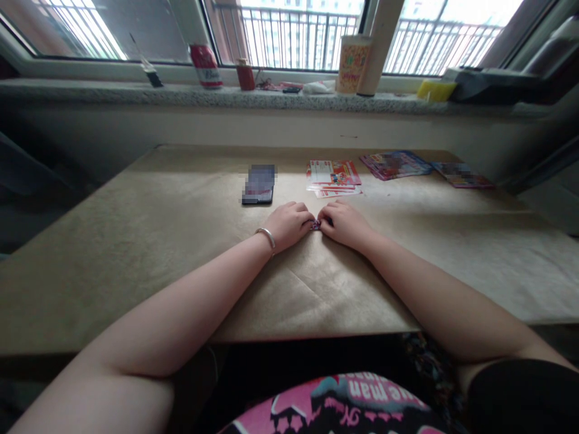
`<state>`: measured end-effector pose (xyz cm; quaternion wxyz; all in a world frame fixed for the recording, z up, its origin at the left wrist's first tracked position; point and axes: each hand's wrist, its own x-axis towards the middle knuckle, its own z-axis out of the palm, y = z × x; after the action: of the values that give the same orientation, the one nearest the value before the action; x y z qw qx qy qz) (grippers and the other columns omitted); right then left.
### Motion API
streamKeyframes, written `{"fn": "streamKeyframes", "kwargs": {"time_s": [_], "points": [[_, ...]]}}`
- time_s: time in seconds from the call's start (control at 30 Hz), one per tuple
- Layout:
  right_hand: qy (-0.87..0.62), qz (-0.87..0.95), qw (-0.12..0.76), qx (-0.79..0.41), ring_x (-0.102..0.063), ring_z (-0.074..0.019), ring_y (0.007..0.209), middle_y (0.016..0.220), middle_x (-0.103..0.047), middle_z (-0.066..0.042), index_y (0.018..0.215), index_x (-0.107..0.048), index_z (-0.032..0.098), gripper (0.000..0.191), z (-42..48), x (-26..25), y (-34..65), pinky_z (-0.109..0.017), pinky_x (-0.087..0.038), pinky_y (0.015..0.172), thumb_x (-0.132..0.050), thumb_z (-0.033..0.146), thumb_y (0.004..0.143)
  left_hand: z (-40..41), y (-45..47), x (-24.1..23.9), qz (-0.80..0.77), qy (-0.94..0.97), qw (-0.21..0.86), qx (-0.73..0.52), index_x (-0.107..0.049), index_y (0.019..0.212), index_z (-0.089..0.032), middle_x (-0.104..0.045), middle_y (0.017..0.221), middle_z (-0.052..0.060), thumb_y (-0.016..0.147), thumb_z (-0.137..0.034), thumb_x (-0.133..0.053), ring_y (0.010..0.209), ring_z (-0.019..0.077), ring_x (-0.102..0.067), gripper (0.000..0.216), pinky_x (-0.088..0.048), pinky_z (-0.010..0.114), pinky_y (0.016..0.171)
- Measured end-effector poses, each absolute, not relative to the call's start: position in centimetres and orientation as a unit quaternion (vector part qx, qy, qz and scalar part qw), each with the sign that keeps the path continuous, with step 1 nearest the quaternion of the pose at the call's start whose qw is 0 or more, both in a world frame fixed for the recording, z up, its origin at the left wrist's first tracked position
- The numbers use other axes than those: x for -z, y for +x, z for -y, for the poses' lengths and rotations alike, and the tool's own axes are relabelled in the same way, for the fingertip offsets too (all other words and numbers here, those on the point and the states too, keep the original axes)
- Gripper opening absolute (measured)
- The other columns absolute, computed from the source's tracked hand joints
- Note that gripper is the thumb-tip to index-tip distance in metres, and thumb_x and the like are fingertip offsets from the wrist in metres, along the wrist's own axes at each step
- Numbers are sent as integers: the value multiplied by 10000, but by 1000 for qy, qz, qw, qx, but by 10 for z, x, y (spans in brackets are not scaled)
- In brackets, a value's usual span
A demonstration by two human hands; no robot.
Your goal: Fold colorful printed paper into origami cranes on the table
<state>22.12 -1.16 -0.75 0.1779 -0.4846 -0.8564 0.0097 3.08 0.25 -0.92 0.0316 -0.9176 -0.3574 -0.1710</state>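
My left hand and my right hand rest knuckles-up on the brown paper-covered table, fingers curled and meeting in the middle. Between the fingertips sits a small folded piece of coloured paper, pinched from both sides; most of it is hidden by the fingers. A silver bangle circles my left wrist. Just beyond my left hand lies a dark phone, face up.
Behind my right hand lies a stack of red-and-white leaflets, with more coloured leaflets and another further right. The window sill holds a red can, a small red container, a patterned cup and a yellow sponge.
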Motion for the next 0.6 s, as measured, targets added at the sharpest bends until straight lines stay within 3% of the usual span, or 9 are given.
{"fn": "streamKeyframes", "kwargs": {"time_s": [0.3,0.47,0.6], "points": [[-516,826,218,-62,-563,-201,847,868,-674,-71,846,-662,169,145,-2,18,219,-305,-406,784,-527,213,820,-6,36,13,388,-905,24,174,-722,902,-142,-668,918,95,907,-257,-536,887,218,-609,218,-487,342,827],[-502,828,238,-77,-569,-179,825,868,-644,-69,870,-686,165,157,-2,19,222,-290,-416,766,-541,221,842,-8,36,15,402,-895,-1,193,-694,1021,-135,-658,942,87,884,-214,-565,892,205,-610,204,-492,328,852],[-499,823,254,-96,-570,-165,801,854,-624,-56,838,-709,174,124,-4,20,226,-280,-430,744,-595,224,832,-8,34,17,392,-898,-6,201,-728,972,-158,-649,977,87,883,-217,-567,914,194,-612,193,-491,323,884]]}}
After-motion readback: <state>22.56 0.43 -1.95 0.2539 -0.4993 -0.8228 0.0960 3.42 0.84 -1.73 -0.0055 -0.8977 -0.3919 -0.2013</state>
